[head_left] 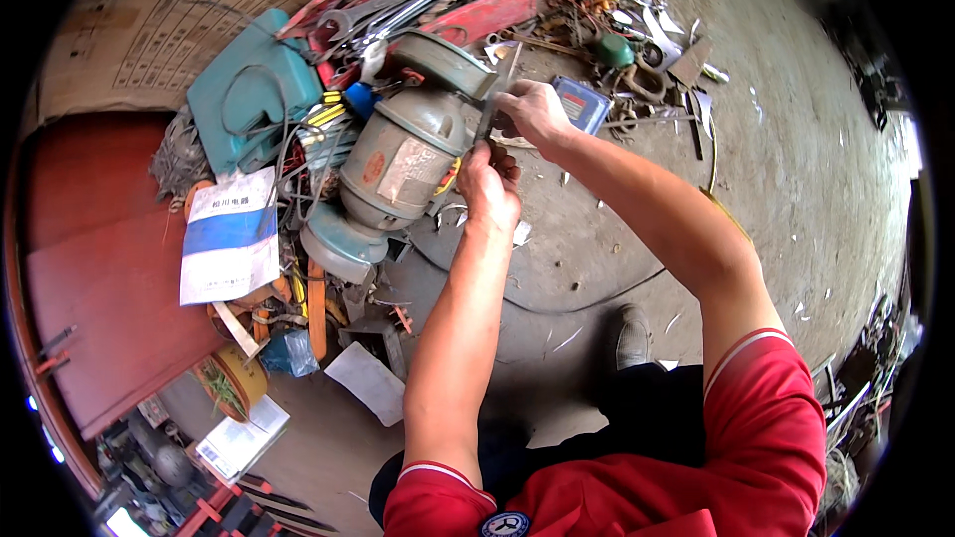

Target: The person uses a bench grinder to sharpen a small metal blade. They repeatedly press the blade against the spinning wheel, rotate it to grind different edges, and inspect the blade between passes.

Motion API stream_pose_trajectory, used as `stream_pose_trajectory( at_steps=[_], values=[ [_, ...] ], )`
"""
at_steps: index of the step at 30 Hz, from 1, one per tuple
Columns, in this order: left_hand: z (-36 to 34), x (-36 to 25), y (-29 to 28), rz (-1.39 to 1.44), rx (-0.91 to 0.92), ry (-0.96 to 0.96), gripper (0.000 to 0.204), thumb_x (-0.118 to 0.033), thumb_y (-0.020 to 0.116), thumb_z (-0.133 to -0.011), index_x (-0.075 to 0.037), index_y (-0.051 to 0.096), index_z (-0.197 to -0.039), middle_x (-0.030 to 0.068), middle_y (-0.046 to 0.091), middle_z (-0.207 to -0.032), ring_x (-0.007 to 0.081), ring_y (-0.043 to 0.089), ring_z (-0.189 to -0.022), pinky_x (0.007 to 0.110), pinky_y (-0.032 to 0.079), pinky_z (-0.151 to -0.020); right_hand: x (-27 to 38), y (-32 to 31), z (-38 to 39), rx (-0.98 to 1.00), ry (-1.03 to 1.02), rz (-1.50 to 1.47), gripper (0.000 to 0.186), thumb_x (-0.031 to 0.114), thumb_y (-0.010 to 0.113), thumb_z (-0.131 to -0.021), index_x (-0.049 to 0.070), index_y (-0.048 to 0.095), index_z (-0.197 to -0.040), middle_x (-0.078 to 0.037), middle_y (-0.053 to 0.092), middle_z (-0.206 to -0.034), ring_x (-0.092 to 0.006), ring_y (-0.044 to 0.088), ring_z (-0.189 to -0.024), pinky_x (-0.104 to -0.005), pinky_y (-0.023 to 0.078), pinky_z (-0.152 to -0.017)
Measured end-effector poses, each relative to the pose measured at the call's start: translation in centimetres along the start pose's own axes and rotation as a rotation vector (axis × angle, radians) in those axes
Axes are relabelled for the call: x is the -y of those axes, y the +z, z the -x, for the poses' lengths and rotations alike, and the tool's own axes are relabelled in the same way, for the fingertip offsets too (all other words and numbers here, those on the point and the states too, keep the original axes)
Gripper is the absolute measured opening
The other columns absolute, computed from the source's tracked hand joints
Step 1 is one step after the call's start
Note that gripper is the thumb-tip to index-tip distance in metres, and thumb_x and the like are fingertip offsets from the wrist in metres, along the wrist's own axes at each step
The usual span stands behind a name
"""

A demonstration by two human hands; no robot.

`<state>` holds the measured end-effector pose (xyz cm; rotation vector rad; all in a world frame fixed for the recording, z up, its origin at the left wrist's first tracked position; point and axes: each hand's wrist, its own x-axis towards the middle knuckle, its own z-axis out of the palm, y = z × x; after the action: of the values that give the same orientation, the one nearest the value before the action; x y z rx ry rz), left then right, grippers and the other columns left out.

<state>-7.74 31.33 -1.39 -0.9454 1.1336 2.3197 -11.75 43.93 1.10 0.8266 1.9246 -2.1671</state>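
A bench grinder (pixel 398 164) with a worn grey-green body lies in front of me, a round wheel guard (pixel 443 62) at its far end and another (pixel 343 242) at its near end. Beside the far guard, both my hands grip a thin, flat grey metal strip (pixel 486 120), held on a slant. My left hand (pixel 489 187) has its fingers curled at the strip's lower end. Higher up, my right hand (pixel 538 115) pinches it from the right. Whether the strip touches the wheel is hidden. The strip's exact kind cannot be made out.
A teal plastic case (pixel 244 89), a red tray of wrenches (pixel 368 15) and a cardboard box (pixel 179 20) crowd the far left. A paper bag (pixel 231 239) lies near a red tabletop (pixel 109 259). Beyond my hands are a blue box (pixel 581 105) and scattered scrap. A cable (pixel 567 310) crosses the floor.
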Motion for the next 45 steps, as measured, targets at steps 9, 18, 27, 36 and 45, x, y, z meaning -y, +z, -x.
stream_pose_trajectory(
  at_steps=[9, 18, 27, 36, 45],
  values=[
    [0.3, 0.1, 0.3, 0.018, -0.009, -0.021, 0.015, -0.025, 0.060, -0.099, -0.012, 0.059, -0.092, 0.0009, 0.060, -0.078, 0.0138, 0.055, -0.065, 0.031, 0.045, -0.058, -0.4, -0.1, -0.3, -0.007, -0.052, 0.045, 0.023, 0.018, 0.067, -0.092, -0.005, 0.068, -0.085, -0.009, 0.068, -0.073, -0.0146, 0.063, -0.060, -0.0309, 0.051, -0.053],
    [0.2, 0.1, 0.8, 0.022, 0.004, -0.013, 0.013, -0.025, 0.059, -0.100, -0.013, 0.058, -0.093, 0.0005, 0.059, -0.077, 0.0136, 0.055, -0.065, 0.031, 0.045, -0.059, 0.4, -0.1, -0.2, 0.000, -0.057, 0.075, 0.022, 0.018, 0.067, -0.096, -0.003, 0.068, -0.091, -0.007, 0.067, -0.073, -0.0121, 0.060, -0.059, -0.0276, 0.049, -0.054],
    [1.3, 0.2, 0.7, 0.024, -0.010, -0.003, 0.015, -0.026, 0.060, -0.099, -0.013, 0.058, -0.092, -0.0001, 0.059, -0.076, 0.0123, 0.054, -0.064, 0.030, 0.043, -0.058, -0.2, 0.0, 0.6, -0.016, -0.096, 0.061, 0.022, 0.017, 0.066, -0.095, -0.004, 0.068, -0.088, -0.007, 0.065, -0.068, -0.0132, 0.060, -0.056, -0.0304, 0.048, -0.050],
    [1.7, 0.4, 0.5, 0.063, 0.003, -0.001, 0.017, -0.026, 0.058, -0.101, -0.012, 0.058, -0.093, -0.0001, 0.058, -0.075, 0.0119, 0.053, -0.063, 0.028, 0.042, -0.055, -0.2, 0.2, 1.0, -0.019, -0.114, 0.134, 0.022, 0.017, 0.065, -0.095, -0.003, 0.068, -0.087, -0.007, 0.066, -0.069, -0.0136, 0.061, -0.057, -0.0303, 0.049, -0.052],
    [1.4, -0.2, 0.8, 0.079, 0.001, -0.027, 0.015, -0.023, 0.058, -0.102, -0.011, 0.060, -0.094, 0.0021, 0.059, -0.080, 0.0146, 0.055, -0.069, 0.031, 0.046, -0.061, 0.0, 0.5, 0.6, -0.032, -0.089, 0.080, 0.021, 0.016, 0.063, -0.091, -0.003, 0.070, -0.087, -0.009, 0.068, -0.074, -0.0147, 0.062, -0.059, -0.0311, 0.052, -0.054]
  ],
)
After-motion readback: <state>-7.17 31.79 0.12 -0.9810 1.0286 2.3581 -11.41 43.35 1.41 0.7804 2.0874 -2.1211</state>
